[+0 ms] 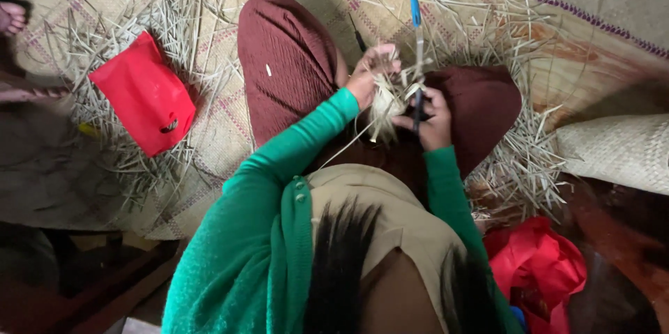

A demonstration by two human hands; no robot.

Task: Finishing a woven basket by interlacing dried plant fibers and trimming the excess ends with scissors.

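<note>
Right hand: right hand (430,119) is clenched round a long thin tool (417,41), blue near its top, pointing away.
Left hand: left hand (371,72), just beside it, pinches a pale bundle of dried strips (387,100) between both hands.
Beyond the hands: loose cuttings (526,160) scattered over the woven mat (230,125).
Far left: a red pouch (145,93) lies well apart.

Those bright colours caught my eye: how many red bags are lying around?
2: one red bag on the mat at left, another red bag at lower right by the elbow. Others may be hidden.
</note>
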